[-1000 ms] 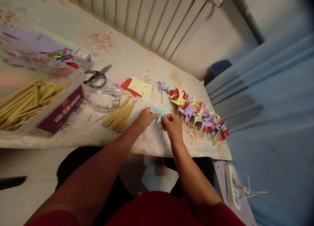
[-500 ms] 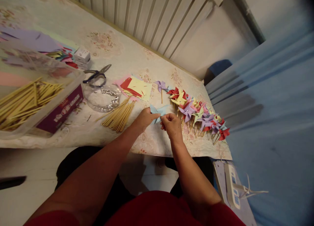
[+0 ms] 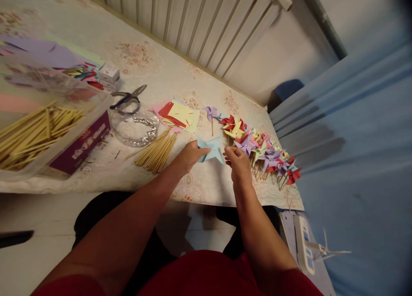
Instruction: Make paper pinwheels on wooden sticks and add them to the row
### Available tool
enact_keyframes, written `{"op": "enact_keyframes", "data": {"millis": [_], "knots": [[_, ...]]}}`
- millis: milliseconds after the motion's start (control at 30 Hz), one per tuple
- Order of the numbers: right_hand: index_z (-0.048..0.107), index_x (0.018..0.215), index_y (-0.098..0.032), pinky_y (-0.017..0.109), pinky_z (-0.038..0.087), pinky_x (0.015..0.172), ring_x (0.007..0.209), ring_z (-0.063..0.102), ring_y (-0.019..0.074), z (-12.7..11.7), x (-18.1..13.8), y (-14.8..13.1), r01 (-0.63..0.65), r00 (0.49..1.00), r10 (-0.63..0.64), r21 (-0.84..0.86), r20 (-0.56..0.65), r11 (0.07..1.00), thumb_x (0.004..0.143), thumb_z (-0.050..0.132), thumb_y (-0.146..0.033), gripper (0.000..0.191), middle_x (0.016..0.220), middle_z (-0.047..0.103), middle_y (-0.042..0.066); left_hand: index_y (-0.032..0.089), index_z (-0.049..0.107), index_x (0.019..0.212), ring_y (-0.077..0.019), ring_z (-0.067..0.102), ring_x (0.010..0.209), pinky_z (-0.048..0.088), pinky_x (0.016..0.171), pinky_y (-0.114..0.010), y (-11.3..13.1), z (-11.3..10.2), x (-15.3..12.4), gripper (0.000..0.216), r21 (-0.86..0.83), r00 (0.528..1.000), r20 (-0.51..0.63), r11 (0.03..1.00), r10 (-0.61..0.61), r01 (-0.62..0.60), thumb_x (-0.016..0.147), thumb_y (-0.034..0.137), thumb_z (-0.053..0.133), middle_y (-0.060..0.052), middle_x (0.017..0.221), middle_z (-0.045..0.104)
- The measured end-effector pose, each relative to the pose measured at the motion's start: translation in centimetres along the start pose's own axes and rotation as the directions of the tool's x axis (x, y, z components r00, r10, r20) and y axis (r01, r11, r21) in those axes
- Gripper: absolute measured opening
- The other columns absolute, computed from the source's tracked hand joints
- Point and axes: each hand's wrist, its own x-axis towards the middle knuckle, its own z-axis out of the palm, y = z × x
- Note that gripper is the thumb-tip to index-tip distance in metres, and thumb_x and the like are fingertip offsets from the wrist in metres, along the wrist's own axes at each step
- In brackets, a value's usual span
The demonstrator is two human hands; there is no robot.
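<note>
A light blue paper pinwheel point(image 3: 213, 150), its points folded in, is pinched in my left hand point(image 3: 191, 153) above the table's front part. My left thumb presses near its centre. Just right of the pinwheel is my right hand point(image 3: 238, 161), its fingers loosely bent and a little apart, and nothing shows between them. Beyond my right hand stand rows of finished pinwheels point(image 3: 246, 143) in red, yellow, purple and pink on sticks. A bundle of thin wooden sticks point(image 3: 157, 152) lies left of my left hand.
Cut paper squares point(image 3: 180, 114) lie behind the sticks. A clear round dish of shiny beads or pins point(image 3: 149, 135) and scissors point(image 3: 128, 99) are farther left. A clear plastic box point(image 3: 103, 103) with more sticks fills the left side. A power strip point(image 3: 304, 244) sits at lower right.
My right hand has moved right, off the blue pinwheel, and its fingers have loosened. More of the pinwheel shows now. My left hand keeps its hold in about the same place.
</note>
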Motion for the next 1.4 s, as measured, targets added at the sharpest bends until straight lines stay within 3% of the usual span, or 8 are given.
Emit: {"op": "enact_keyframes", "data": {"millis": [133,267,600,900,1233,1400], "knots": [[0.062,0.073,-0.020,0.024,0.044,0.053,0.056,0.055,0.0122,0.1,0.2,-0.3,-0.230,0.938,0.159,0.210,0.307,0.950,0.054,0.081,-0.048,0.039,0.064,0.064,-0.001,0.012,0.066,0.077,-0.0099,0.052,0.059,0.040,0.059,-0.022,0.1,0.0,-0.2,0.024,0.009,0.997,0.074,0.999,-0.036,0.035,0.060,0.028,0.073,0.001,0.067,0.062],[0.064,0.077,-0.020,0.026,0.047,0.054,0.057,0.058,0.0139,0.8,-0.3,-0.7,-0.287,0.897,0.161,0.264,0.413,0.921,0.051,0.084,-0.040,0.039,0.069,0.067,-0.001,0.011,0.065,0.075,-0.0091,0.049,0.056,0.037,0.056,-0.022,0.2,0.0,-0.2,0.027,0.055,0.993,0.102,0.997,-0.056,0.050,0.059,0.030,0.074,0.001,0.065,0.061],[0.068,0.079,-0.018,0.032,0.054,0.071,0.068,0.066,0.0179,1.3,0.1,0.4,-0.146,0.937,0.064,0.220,0.342,0.965,0.052,0.081,-0.030,0.032,0.076,0.072,0.001,0.013,0.059,0.069,-0.0093,0.044,0.056,0.033,0.056,-0.022,0.1,0.0,-0.1,0.020,0.214,0.997,0.072,0.977,-0.023,0.007,0.058,0.027,0.069,0.004,0.061,0.054],[0.066,0.077,-0.018,0.028,0.052,0.065,0.065,0.063,0.0155,1.2,0.5,0.9,-0.036,0.949,0.012,0.072,0.314,0.997,0.058,0.075,-0.032,0.026,0.073,0.070,-0.001,0.012,0.063,0.075,-0.0110,0.048,0.059,0.036,0.058,-0.023,-0.5,-0.2,0.2,0.024,0.252,0.995,0.092,0.968,-0.033,0.009,0.060,0.030,0.069,0.002,0.065,0.058],[0.063,0.075,-0.020,0.027,0.052,0.060,0.066,0.063,0.0168,2.0,0.0,1.5,-0.023,0.971,-0.003,0.105,0.240,0.994,0.060,0.071,-0.032,0.021,0.071,0.068,-0.001,0.010,0.067,0.078,-0.0110,0.049,0.059,0.036,0.059,-0.023,-0.5,-0.3,0.2,0.024,0.221,0.995,0.090,0.975,-0.042,0.021,0.060,0.026,0.068,0.001,0.064,0.059],[0.063,0.077,-0.020,0.030,0.054,0.065,0.071,0.065,0.0183,2.2,-0.3,1.4,-0.044,0.971,0.015,0.115,0.241,0.992,0.060,0.071,-0.033,0.023,0.076,0.070,0.001,0.010,0.068,0.077,-0.0118,0.051,0.060,0.038,0.061,-0.024,-0.6,-0.5,0.3,0.020,0.205,0.992,0.124,0.979,-0.027,0.001,0.062,0.024,0.065,0.001,0.064,0.061]]}}
